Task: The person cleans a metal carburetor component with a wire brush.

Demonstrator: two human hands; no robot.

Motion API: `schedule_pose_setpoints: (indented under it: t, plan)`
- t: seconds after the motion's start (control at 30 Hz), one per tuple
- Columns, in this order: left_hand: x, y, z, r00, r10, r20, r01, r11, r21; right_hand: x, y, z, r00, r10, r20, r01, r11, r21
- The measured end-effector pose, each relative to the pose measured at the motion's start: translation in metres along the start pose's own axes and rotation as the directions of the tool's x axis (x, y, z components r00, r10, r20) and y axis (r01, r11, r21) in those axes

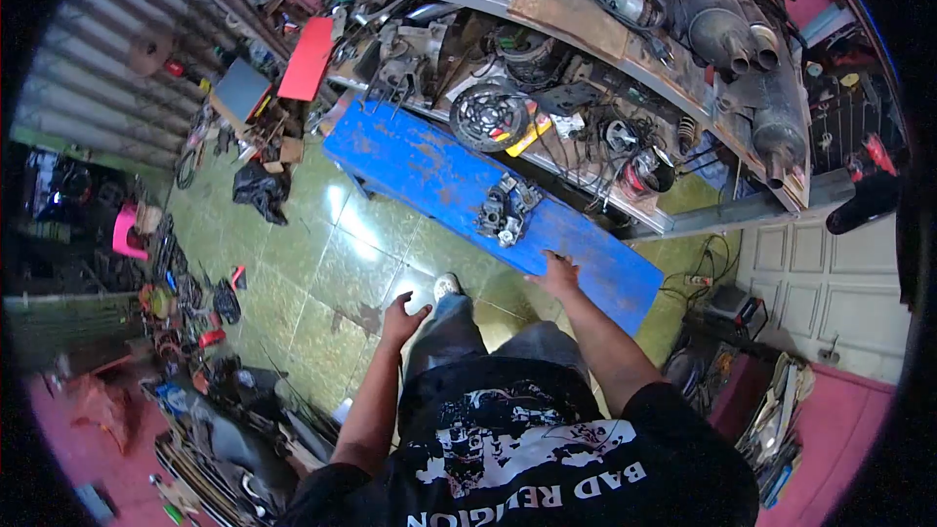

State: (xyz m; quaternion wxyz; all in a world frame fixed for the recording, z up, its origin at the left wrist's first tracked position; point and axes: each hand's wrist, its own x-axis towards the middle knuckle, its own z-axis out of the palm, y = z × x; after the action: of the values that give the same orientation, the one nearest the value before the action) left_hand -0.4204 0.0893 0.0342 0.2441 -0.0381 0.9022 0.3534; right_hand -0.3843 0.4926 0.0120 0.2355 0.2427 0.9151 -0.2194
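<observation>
Over the near edge of a long blue bench [429,162] is my right hand [556,274], its fingers apart and nothing in it. A greasy metal part [505,209], which looks like a carburetor assembly, lies on the bench just beyond that hand. My left hand [402,319] hangs in the air above the tiled floor, left of my legs, empty with its thumb and fingers spread. Neither hand touches the metal part.
Behind the bench, a crowded shelf [586,151] holds a brake disc [488,117] and many parts. Exhaust mufflers [717,15] rest on the upper shelf [478,2]. A black bag [262,191] lies on the floor at left. Cables and a box stand right.
</observation>
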Motion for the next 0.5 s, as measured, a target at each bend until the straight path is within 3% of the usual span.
schedule_pose_setpoints:
  t: [0.2, 0.27, 0.4, 0.47, 0.5]
  plan:
    - [0.124, 0.020, -0.017, 0.948, 0.248, 0.202, -0.294, 0.922, 0.251, 0.034, -0.090, 0.000, 0.998, 0.003, 0.055, -0.002, 1.000, -0.029]
    - [0.151, 0.035, -0.007, 0.932, 0.224, 0.284, -0.311, 0.898, 0.312, 0.043, -0.105, 0.007, 0.994, -0.053, 0.095, 0.057, 0.997, -0.042]
    - [0.188, 0.065, 0.030, 0.903, 0.188, 0.386, -0.336, 0.869, 0.363, 0.066, -0.118, 0.025, 0.998, -0.033, 0.047, 0.034, 0.999, -0.016]
    - [0.196, 0.090, 0.042, 0.875, 0.128, 0.466, -0.349, 0.835, 0.426, 0.076, -0.119, 0.030, 0.994, -0.031, 0.106, 0.033, 0.999, -0.020]
    - [0.199, 0.098, 0.049, 0.877, 0.125, 0.464, -0.357, 0.816, 0.455, 0.086, -0.115, 0.050, 0.996, -0.089, -0.027, 0.084, 0.988, -0.133]
